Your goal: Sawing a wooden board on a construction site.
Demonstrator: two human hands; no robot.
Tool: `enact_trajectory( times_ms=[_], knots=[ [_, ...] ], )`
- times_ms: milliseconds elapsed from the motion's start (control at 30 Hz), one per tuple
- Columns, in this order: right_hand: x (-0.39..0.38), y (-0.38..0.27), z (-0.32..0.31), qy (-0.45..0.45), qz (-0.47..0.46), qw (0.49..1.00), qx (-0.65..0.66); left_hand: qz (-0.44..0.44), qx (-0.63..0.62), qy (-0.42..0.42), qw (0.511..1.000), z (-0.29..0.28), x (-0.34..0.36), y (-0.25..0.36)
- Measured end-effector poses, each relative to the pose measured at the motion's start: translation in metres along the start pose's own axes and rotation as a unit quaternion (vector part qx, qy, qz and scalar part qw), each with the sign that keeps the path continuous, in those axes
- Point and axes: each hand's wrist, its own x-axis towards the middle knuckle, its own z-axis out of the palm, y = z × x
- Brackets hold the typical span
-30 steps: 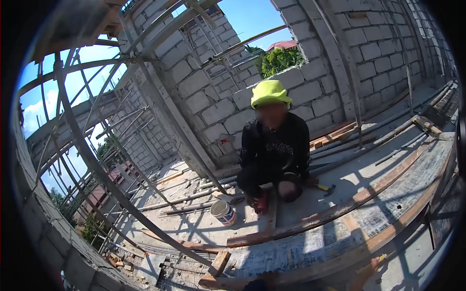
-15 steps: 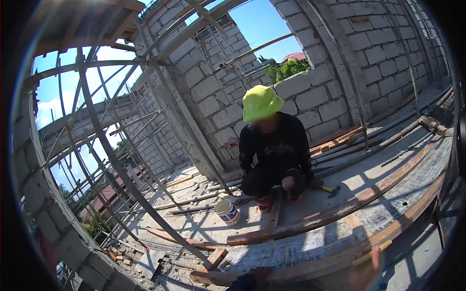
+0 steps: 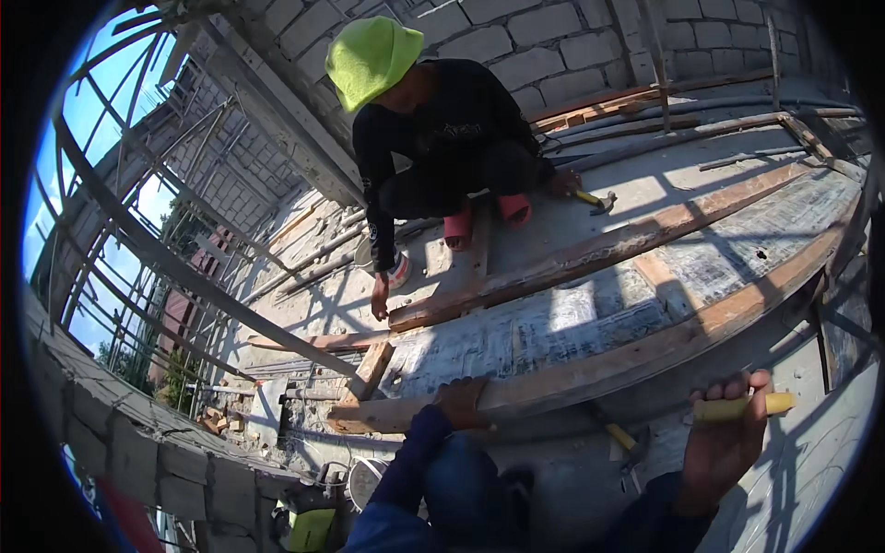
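Observation:
My left hand [image 3: 461, 403] grips the near wooden beam [image 3: 590, 376] close to its left end, its fingers over the top edge. At the lower right, my right hand [image 3: 724, 452] is raised palm up, its fingers curled round a yellow handle [image 3: 772, 404]. The rest of that tool cannot be made out. Between my hands, below the beam, is a hammer [image 3: 625, 439] with a yellow grip. Beyond the near beam is a whitish-stained panel [image 3: 553, 318], with a second long wooden beam [image 3: 553, 272] along its far side.
A co-worker in a lime bucket hat [image 3: 373, 60] crouches opposite, one hand [image 3: 380, 300] near the far beam's left end, the other at a hammer [image 3: 601, 203]. A white bucket [image 3: 398, 271] stands by them. A scaffold pole [image 3: 203, 276] slants at left; block walls [image 3: 525, 46] stand behind.
My view has tilted downward. My right hand has come up off the near beam with the yellow handle. The co-worker leans forward and reaches one arm down toward the far beam's left end.

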Motion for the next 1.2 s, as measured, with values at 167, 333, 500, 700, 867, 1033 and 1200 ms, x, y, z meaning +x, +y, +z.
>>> enact_trajectory(
  times_ms=[167, 333, 500, 700, 867, 1033, 1200],
  knots=[
    [-0.002, -0.007, 0.006, -0.015, 0.035, 0.997, -0.061, -0.015, -0.047, 0.043, 0.998, -0.006, -0.002, -0.012],
    [-0.011, -0.019, -0.005, -0.030, 0.017, 0.995, -0.096, 0.005, -0.071, 0.076, 0.995, 0.002, -0.005, 0.001],
    [-0.015, -0.007, -0.006, 0.035, 0.010, 0.994, -0.107, -0.007, -0.055, 0.104, 0.993, 0.000, -0.015, 0.006],
    [-0.014, 0.002, -0.010, 0.068, -0.014, 0.988, -0.139, -0.015, -0.089, 0.109, 0.990, -0.007, -0.022, 0.002],
    [-0.018, -0.001, -0.023, 0.150, 0.051, 0.977, -0.145, 0.012, -0.136, 0.116, 0.984, 0.001, -0.012, -0.013],
    [-0.025, -0.001, -0.027, 0.166, 0.052, 0.959, -0.224, 0.017, -0.153, 0.129, 0.980, -0.007, -0.012, -0.014],
    [-0.020, 0.003, -0.026, 0.166, 0.068, 0.938, -0.297, 0.024, -0.171, 0.125, 0.977, -0.015, -0.011, -0.013]
  ],
)
